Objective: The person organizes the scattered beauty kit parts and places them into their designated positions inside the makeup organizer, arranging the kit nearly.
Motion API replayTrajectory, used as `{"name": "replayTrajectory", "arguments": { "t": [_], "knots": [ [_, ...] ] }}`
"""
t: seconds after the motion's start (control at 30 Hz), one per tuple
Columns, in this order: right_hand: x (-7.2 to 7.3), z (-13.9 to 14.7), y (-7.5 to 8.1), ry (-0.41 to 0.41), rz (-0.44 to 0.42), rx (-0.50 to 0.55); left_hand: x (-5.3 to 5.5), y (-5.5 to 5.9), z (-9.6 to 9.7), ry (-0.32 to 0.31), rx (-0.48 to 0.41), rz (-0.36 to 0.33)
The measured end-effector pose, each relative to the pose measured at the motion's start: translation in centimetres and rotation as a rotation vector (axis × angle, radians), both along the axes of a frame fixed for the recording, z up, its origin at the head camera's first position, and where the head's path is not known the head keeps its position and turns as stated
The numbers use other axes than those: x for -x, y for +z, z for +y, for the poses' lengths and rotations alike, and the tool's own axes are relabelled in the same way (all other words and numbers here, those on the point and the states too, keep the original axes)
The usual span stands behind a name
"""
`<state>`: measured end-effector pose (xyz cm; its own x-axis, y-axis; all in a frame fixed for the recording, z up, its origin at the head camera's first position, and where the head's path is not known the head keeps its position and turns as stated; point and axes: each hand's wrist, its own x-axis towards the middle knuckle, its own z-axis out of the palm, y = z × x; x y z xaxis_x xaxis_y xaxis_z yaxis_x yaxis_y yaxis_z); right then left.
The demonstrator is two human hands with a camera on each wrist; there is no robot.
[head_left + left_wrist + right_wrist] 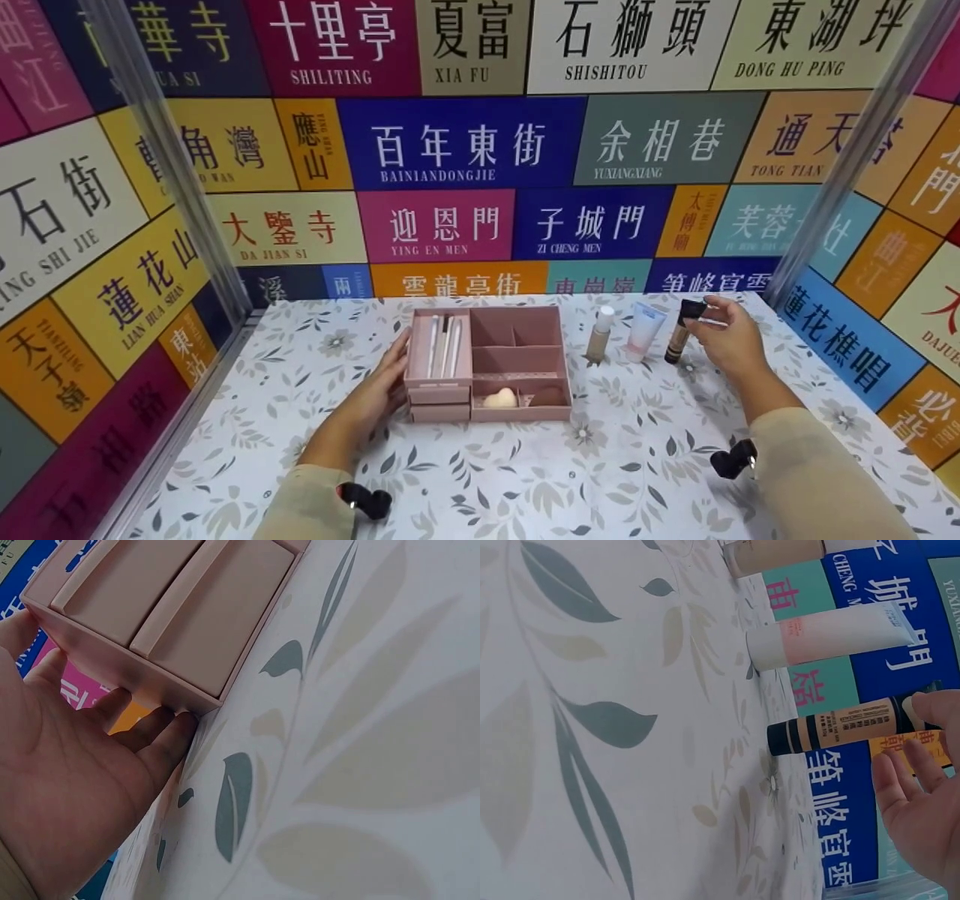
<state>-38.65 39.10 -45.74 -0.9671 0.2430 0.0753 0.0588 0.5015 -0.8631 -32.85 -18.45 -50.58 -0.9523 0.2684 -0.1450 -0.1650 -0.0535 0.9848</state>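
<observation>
My right hand [727, 337] pinches the flat top end of a beige-and-black concealer tube [679, 341] between thumb and forefinger. The tube [840, 727] stands on its black cap, tilted slightly in the head view. My left hand [382, 379] rests its fingertips on the left side of a pink desk organizer [521, 322]. In the left wrist view the fingers [112, 706] touch the organizer's side wall beside two drawers [217, 619]. Beside the concealer stand a white-and-pink squeeze tube [645, 330] and a glass bottle [598, 337] with a white cap.
Several slim white and dark sticks [446, 345] lie in the organizer's upper left tray. A cream heart-shaped sponge [501, 398] and a brown sponge-like thing [549, 397] sit in its front compartments. A leaf-patterned cloth [525, 480] covers the table, and sign-printed walls surround it.
</observation>
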Motion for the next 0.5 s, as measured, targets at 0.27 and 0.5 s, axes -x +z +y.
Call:
{"name": "replayTrajectory", "arguments": {
  "t": [0.27, 0.5],
  "knots": [
    [0.27, -0.01, -0.54, 0.000, 0.019, -0.069, 0.07, 0.05, 0.05, 0.009, 0.014, -0.015],
    [-0.09, 0.18, -0.97, 0.004, 0.049, -0.099, 0.02, -0.07, 0.09, 0.001, 0.008, 0.021]
  ]
}}
